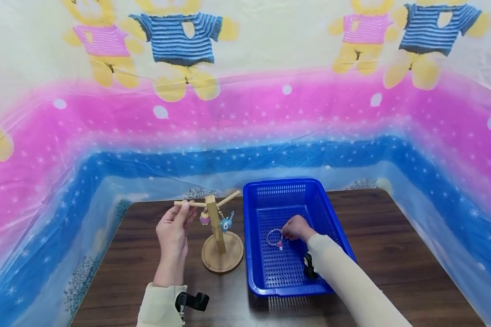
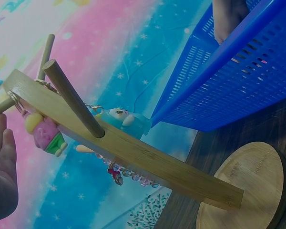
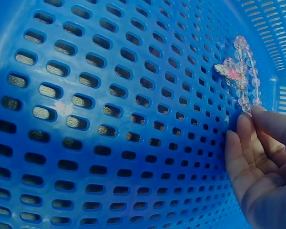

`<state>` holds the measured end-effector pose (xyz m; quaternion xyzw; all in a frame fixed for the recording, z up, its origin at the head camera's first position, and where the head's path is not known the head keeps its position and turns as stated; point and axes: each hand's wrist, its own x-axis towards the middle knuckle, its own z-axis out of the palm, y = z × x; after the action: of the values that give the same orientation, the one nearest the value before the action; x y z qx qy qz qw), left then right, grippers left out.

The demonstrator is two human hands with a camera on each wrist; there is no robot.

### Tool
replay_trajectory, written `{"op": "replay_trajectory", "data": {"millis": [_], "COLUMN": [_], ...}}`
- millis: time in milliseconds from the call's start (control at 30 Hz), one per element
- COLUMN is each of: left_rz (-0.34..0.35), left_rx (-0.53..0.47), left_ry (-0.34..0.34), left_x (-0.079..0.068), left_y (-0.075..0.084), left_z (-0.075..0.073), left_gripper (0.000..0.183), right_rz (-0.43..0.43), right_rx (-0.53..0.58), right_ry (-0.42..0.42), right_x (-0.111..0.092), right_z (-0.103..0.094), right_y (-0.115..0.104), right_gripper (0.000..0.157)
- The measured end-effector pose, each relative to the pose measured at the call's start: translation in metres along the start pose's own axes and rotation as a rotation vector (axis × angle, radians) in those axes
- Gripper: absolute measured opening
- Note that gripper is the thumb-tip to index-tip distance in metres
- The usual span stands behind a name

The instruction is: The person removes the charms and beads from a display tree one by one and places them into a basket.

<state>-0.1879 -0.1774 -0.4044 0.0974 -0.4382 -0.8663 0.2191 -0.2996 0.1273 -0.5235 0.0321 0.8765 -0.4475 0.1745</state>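
Observation:
A wooden stand [image 1: 215, 225] with a round base [image 1: 222, 259] stands on the dark table. A pink charm [image 1: 204, 219] and a blue charm [image 1: 227, 222] hang from its pegs. My left hand [image 1: 182, 210] reaches up with straight fingers and touches the stand's left peg [image 1: 188, 204]. In the left wrist view the post [image 2: 148, 160] runs slanted, with the pink charm [image 2: 45, 134], the blue charm [image 2: 124, 119] and a bead string [image 2: 128, 175] hanging from it. My right hand [image 1: 286, 231] is inside the blue basket [image 1: 253, 236] and pinches a bead bracelet [image 1: 274, 237] with a pink pendant [image 3: 231, 72].
The basket stands just right of the stand, its perforated floor [image 3: 109, 119] otherwise bare. A printed plastic sheet [image 1: 245, 113] walls the table on three sides. Bare brown tabletop [image 1: 393, 236] lies to the right of the basket and in front of the stand.

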Motion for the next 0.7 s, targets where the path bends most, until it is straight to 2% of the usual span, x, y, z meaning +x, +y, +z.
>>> {"op": "replay_trajectory", "data": {"millis": [333,600,700], "left_rz": [-0.009,-0.012,-0.010], "left_rx": [-0.012,-0.018,0.002], "left_ry": [-0.008,-0.008,-0.005], "left_x": [-0.001,-0.001,-0.001], "left_y": [0.001,0.002,0.002], "left_z": [-0.001,0.000,-0.001], "left_gripper": [0.018,0.019,0.021], "right_rz": [0.012,-0.004,-0.030], "right_rx": [-0.036,-0.037,-0.025], "right_ry": [0.014,-0.041,-0.079], "right_x": [0.003,-0.005,-0.008], "right_z": [0.001,-0.011,-0.016], "right_y": [0.004,-0.007,-0.014], "right_gripper": [0.009,0.012,0.020]}}
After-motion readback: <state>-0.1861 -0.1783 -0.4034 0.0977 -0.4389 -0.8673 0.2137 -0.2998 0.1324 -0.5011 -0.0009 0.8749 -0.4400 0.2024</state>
